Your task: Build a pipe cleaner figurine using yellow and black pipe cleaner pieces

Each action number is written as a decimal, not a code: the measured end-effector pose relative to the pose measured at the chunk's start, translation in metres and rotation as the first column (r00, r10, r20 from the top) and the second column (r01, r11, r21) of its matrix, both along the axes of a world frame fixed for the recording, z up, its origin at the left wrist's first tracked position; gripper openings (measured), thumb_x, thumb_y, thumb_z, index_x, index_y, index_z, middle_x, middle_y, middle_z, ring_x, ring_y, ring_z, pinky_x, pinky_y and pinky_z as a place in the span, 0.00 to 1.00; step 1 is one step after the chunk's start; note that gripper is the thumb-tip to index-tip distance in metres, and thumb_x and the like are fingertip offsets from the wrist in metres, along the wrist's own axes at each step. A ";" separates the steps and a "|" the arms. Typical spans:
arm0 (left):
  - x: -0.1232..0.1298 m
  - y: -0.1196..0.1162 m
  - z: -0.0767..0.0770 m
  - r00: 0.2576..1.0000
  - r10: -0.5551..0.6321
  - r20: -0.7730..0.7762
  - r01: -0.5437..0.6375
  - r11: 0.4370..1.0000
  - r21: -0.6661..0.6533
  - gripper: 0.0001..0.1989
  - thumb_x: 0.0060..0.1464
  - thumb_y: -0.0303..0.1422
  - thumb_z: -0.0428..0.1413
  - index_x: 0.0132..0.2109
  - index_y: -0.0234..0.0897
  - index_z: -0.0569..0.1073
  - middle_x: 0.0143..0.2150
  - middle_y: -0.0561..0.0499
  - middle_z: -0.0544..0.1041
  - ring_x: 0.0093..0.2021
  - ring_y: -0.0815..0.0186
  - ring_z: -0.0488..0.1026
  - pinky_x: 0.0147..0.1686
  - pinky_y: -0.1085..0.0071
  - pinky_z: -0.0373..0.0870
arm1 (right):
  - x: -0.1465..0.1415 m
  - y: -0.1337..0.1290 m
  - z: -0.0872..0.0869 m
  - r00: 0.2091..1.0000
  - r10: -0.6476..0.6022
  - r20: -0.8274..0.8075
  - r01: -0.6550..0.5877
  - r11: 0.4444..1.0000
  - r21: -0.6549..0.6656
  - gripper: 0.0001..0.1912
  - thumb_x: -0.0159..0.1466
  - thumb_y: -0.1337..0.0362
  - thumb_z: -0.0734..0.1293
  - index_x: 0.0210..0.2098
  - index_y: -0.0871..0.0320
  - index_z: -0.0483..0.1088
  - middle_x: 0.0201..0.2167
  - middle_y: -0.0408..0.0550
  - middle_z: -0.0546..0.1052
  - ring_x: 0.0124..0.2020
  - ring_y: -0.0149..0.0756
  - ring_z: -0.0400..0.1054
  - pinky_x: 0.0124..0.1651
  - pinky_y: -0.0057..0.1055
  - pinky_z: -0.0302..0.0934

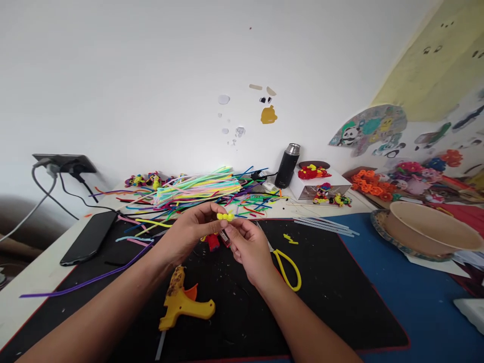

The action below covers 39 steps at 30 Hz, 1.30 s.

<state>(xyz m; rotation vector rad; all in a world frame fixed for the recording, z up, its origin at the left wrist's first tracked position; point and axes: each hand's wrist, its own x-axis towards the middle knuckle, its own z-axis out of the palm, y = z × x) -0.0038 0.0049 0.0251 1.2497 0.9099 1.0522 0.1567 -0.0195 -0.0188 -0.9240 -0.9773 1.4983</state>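
A small bumpy piece of bright yellow pipe cleaner [225,217] is pinched between the fingertips of both hands above the black mat. My left hand [191,229] grips it from the left, thumb and forefinger closed. From the right, my right hand [247,247] holds it in a closed pinch. Below my fingers lies a red and blue fuzzy piece [212,242], partly hidden. Scissors with yellow handles [297,275] rest beside my right hand, their blades partly covered. Nearer to me is a yellow glue gun [185,305] with an orange trigger. Short yellow scraps [290,239] lie to the right.
Behind my hands is a large pile of coloured pipe cleaners [200,186]. A phone [88,237] lies left, glue sticks [327,227] right. A black flask [288,165] stands beside a white box [321,187]. At far right sits a large beige bowl [431,232].
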 end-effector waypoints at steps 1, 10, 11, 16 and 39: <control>0.001 -0.001 -0.001 1.000 -0.006 0.005 0.006 1.000 0.001 0.16 0.46 0.41 0.75 0.38 0.41 0.81 0.34 0.52 0.79 0.34 0.64 0.75 0.37 0.67 0.74 | 0.000 0.000 0.001 1.000 -0.002 -0.021 0.002 1.000 -0.018 0.25 0.57 0.45 0.78 0.41 0.58 0.75 0.16 0.31 0.63 0.16 0.24 0.47 0.18 0.24 0.39; 0.004 0.000 -0.007 1.000 -0.003 -0.015 0.003 1.000 0.014 0.16 0.47 0.42 0.75 0.38 0.41 0.80 0.35 0.52 0.79 0.36 0.64 0.75 0.39 0.67 0.74 | 0.004 -0.001 0.007 0.995 -0.004 -0.095 0.000 0.999 -0.049 0.22 0.54 0.49 0.80 0.37 0.57 0.73 0.16 0.31 0.63 0.15 0.22 0.47 0.17 0.22 0.37; 0.004 0.000 -0.007 1.000 -0.006 -0.020 0.006 1.000 0.015 0.16 0.48 0.43 0.75 0.38 0.40 0.80 0.35 0.52 0.79 0.36 0.64 0.75 0.39 0.67 0.74 | 0.004 -0.001 0.007 0.995 -0.005 -0.100 0.001 0.999 -0.048 0.22 0.54 0.49 0.80 0.37 0.57 0.73 0.16 0.32 0.64 0.15 0.22 0.47 0.17 0.22 0.37; 0.005 -0.002 -0.006 0.997 -0.032 -0.071 0.036 0.998 0.053 0.16 0.52 0.43 0.73 0.40 0.40 0.78 0.36 0.53 0.78 0.36 0.66 0.75 0.39 0.70 0.73 | 0.004 -0.001 0.006 0.995 -0.015 -0.099 0.011 0.999 -0.046 0.22 0.54 0.49 0.80 0.37 0.57 0.74 0.16 0.32 0.64 0.15 0.22 0.47 0.17 0.22 0.37; -0.009 -0.004 0.012 0.933 0.003 -0.361 0.050 0.989 0.137 0.18 0.59 0.50 0.64 0.39 0.39 0.78 0.36 0.51 0.78 0.37 0.62 0.74 0.39 0.67 0.72 | 0.008 0.002 -0.002 0.970 -0.115 0.212 0.064 0.970 0.234 0.14 0.64 0.52 0.73 0.38 0.57 0.77 0.23 0.39 0.70 0.21 0.29 0.57 0.24 0.27 0.51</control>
